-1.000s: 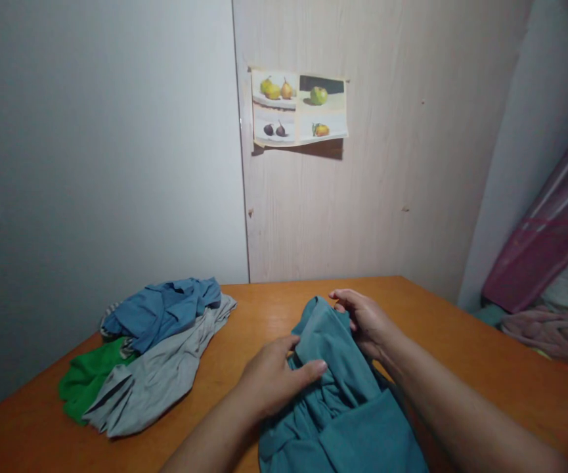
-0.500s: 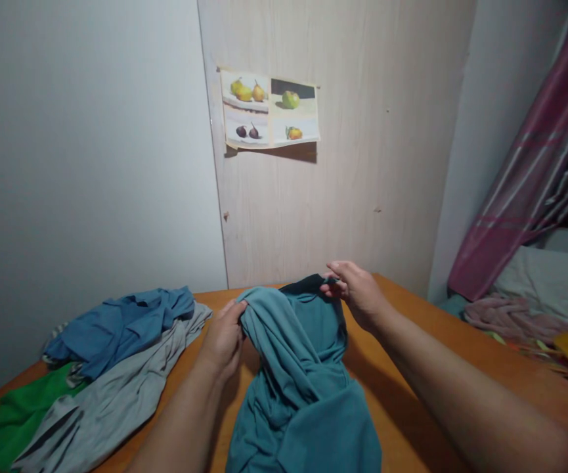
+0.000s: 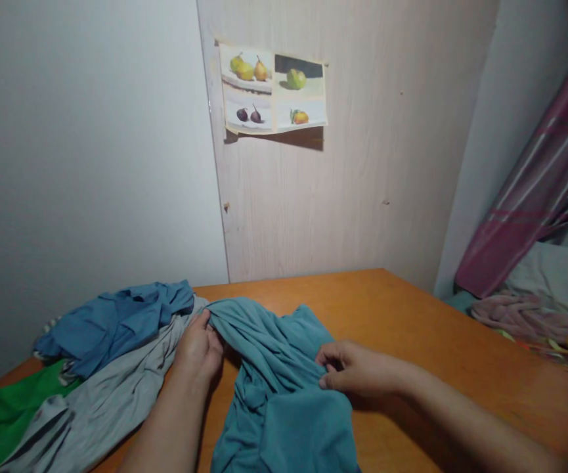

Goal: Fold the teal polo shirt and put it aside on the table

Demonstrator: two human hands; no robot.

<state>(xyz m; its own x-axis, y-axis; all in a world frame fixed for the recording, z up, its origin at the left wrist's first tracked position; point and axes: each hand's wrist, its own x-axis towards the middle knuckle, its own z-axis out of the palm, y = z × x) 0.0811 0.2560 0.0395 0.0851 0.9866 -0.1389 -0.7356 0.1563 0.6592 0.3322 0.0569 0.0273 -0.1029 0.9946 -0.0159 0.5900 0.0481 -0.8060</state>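
Note:
A teal garment (image 3: 303, 420) lies twisted and bunched on the orange-brown table, stretching toward me past the bottom of the view. My left hand (image 3: 201, 348) pinches its upper left corner between thumb and fingers, raised a little above the tabletop. At the garment's right edge is my right hand (image 3: 345, 366), its fingers curved and a gap between thumb and forefinger. The fingertips meet the cloth there without a visible grip. What kind of garment it is cannot be made out from the folds.
Left of my left arm lies a heap of clothes: a blue garment (image 3: 116, 325), a grey one (image 3: 111, 407) and a green one (image 3: 15, 407). The wooden table (image 3: 441, 368) reaches a wall with fruit pictures (image 3: 274, 89). A pink curtain (image 3: 520, 177) hangs at right, above a pink cloth (image 3: 524, 312).
My right hand has let go of the garment's dark upper edge and come down and nearer along its right side. My left hand has pulled its corner leftward, and the far end has dropped flatter.

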